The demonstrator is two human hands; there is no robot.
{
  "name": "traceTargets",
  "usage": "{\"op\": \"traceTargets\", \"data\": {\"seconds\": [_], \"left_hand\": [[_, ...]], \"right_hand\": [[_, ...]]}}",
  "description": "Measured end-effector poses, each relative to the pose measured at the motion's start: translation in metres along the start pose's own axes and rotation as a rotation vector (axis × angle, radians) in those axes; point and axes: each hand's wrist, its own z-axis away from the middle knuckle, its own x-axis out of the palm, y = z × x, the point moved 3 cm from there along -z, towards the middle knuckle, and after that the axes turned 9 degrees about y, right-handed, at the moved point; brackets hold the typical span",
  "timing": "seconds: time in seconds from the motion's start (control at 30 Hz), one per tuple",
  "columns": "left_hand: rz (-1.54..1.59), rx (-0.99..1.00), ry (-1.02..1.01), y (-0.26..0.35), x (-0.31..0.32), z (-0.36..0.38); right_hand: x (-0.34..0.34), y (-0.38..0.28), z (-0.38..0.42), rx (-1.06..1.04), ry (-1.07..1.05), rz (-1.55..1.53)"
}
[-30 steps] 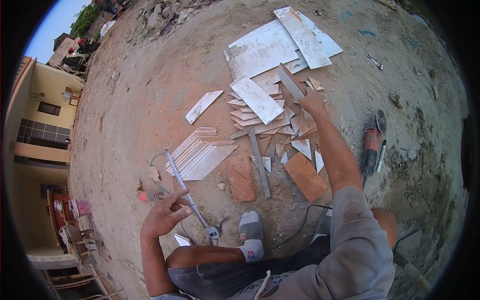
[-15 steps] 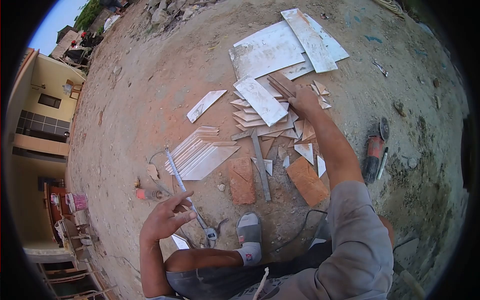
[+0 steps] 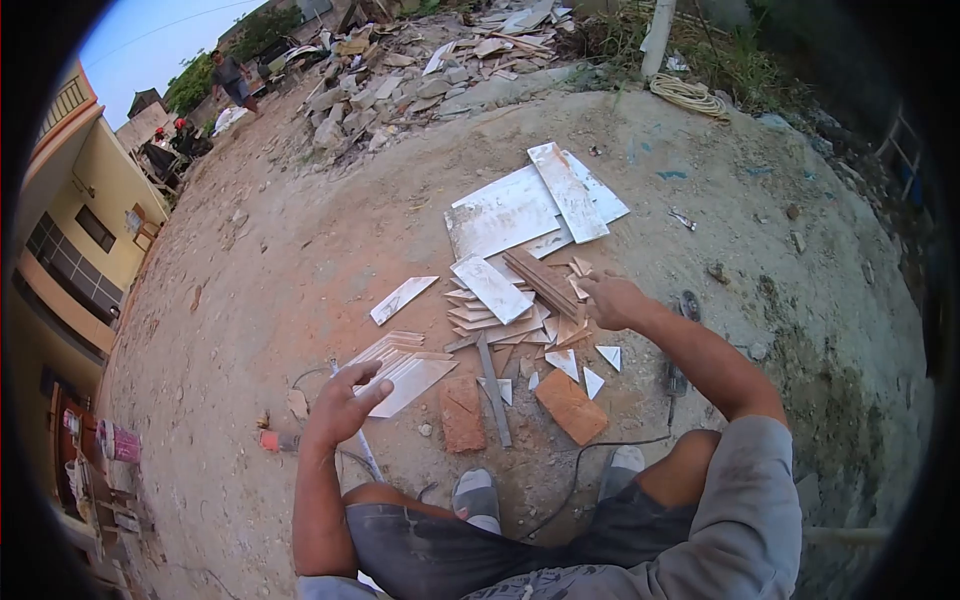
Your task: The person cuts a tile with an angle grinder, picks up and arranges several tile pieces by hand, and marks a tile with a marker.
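My right hand (image 3: 612, 300) reaches out to a pile of cut tile pieces (image 3: 510, 320) on the dirt ground. Its fingers are curled right beside the near end of a long brown tile strip (image 3: 540, 280), which lies across the pile. Whether the fingers still grip the strip is unclear. My left hand (image 3: 345, 405) hovers with fingers spread and nothing in it. It is just left of a fanned stack of pointed white tiles (image 3: 410, 370) and above a measuring stick (image 3: 366, 455).
Two orange bricks (image 3: 462, 415) (image 3: 570, 405) flank a metal straightedge (image 3: 492, 390). Large white tiles (image 3: 500, 215) lie beyond the pile. A grinder (image 3: 686, 305) shows behind my right arm, its cable (image 3: 590, 450) by my sandalled feet. Rubble (image 3: 400, 60) and a distant person (image 3: 232, 75) are farther off.
My right hand brought the brown strip down from the air onto the tile pile. The view tilted up, showing more ground and rubble. My left hand stayed raised and spread.
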Motion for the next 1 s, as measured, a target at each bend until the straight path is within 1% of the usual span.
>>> {"op": "traceTargets", "data": {"seconds": [0.03,0.07,0.1,0.13,0.2,0.23,0.27,0.33,0.37,0.4,0.47,0.53,0.6,0.67,0.73,0.8,0.9,0.97,1.0], "left_hand": [[0.055,-0.027,-0.006,0.005,-0.002,0.0],[0.071,-0.003,-0.026,0.01,-0.003,0.002],[0.037,-0.068,-0.041,0.011,-0.003,0.003],[-0.003,-0.124,-0.071,0.011,-0.001,-0.001],[-0.029,-0.039,-0.081,0.004,0.009,-0.006],[-0.013,0.028,-0.081,0.005,0.015,-0.009],[0.008,0.092,-0.075,0.01,0.02,-0.013],[-0.035,0.115,-0.075,0.027,0.029,-0.017],[-0.031,0.141,-0.118,0.029,0.038,-0.02],[-0.035,0.13,-0.117,0.028,0.044,-0.025],[-0.049,0.147,-0.145,0.03,0.057,-0.037],[-0.109,0.164,-0.128,0.032,0.07,-0.053],[-0.104,0.161,-0.127,0.029,0.084,-0.067],[-0.114,0.147,-0.125,0.032,0.097,-0.077],[-0.136,0.175,-0.133,0.037,0.111,-0.081],[-0.163,0.2,-0.139,0.044,0.121,-0.086],[-0.137,0.194,-0.188,0.044,0.135,-0.089],[-0.112,0.187,-0.179,0.043,0.142,-0.095],[-0.106,0.218,-0.203,0.046,0.147,-0.098]], "right_hand": [[-0.016,0.002,0.009,0.162,-0.265,-0.036],[-0.032,0.005,0.025,0.337,-0.526,-0.074],[-0.054,0.01,0.044,0.4,-0.389,-0.113],[-0.084,0.011,0.059,0.446,-0.39,-0.077],[-0.161,0.008,0.091,0.786,-0.305,-0.125],[-0.191,0.012,0.118,0.891,-0.205,-0.176],[-0.228,0.01,0.139,0.968,-0.185,-0.126],[-0.313,-0.012,0.161,1.102,-0.073,-0.076],[-0.352,-0.027,0.169,1.145,0.018,-0.067],[-0.39,-0.045,0.174,1.18,0.11,-0.061],[-0.457,-0.087,0.171,1.194,0.262,0.033],[-0.505,-0.128,0.165,0.827,0.365,0.252],[-0.535,-0.165,0.16,0.645,0.388,0.232],[-0.565,-0.184,0.154,0.415,0.185,0.27],[-0.582,-0.202,0.146,0.425,0.09,0.247],[-0.592,-0.209,0.146,0.437,0.091,0.269],[-0.602,-0.215,0.147,0.463,0.049,0.276],[-0.611,-0.222,0.151,0.501,0.017,0.299],[-0.616,-0.227,0.154,0.525,0.006,0.321]]}}
